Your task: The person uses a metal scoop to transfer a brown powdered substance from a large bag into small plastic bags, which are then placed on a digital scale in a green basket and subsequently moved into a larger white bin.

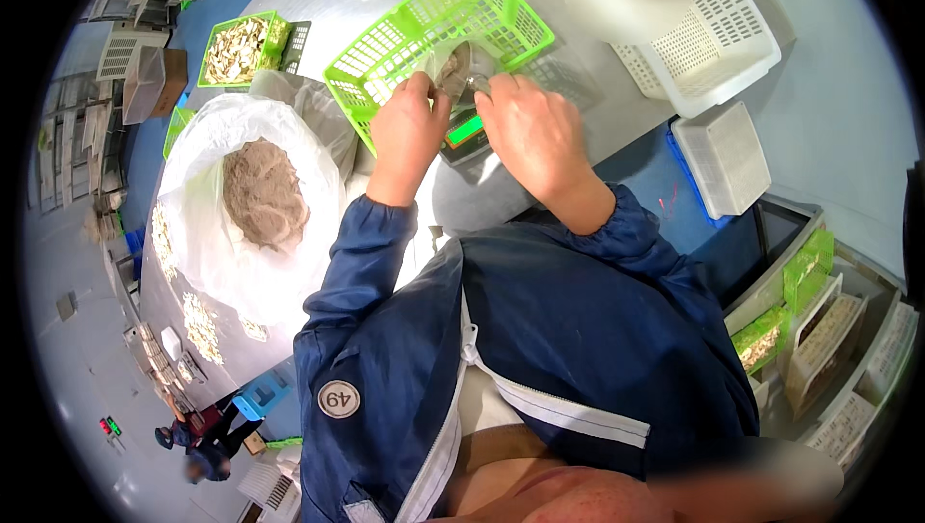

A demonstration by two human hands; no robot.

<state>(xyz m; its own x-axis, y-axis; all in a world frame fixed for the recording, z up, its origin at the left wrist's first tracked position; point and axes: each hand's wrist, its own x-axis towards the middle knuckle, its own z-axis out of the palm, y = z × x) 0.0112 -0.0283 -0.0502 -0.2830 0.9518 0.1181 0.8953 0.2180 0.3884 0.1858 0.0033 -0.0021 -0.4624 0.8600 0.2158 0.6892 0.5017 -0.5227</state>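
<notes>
A small clear plastic bag with grey-brown powder (pixel 454 73) is pinched at its near edge by my left hand (pixel 409 134). My right hand (pixel 533 134) grips the bag's other side, its fingertips close to a shiny part that I cannot make out. Just below the bag, a digital scale (pixel 462 134) shows a lit green display between my wrists. Behind it stands a bright green slotted plastic basket (pixel 394 38). To the left, a large white plastic sack (pixel 195 161) lies wide open around a heap of grey-brown powder (pixel 264 194).
A green basket of dried slices (pixel 242 49) stands at the far left. Loose pale pieces (pixel 201 328) lie on the metal table (pixel 246 349). White perforated crates (pixel 730 31) occupy the right end, above a white bin (pixel 723 158). A person (pixel 206 443) is in the distance.
</notes>
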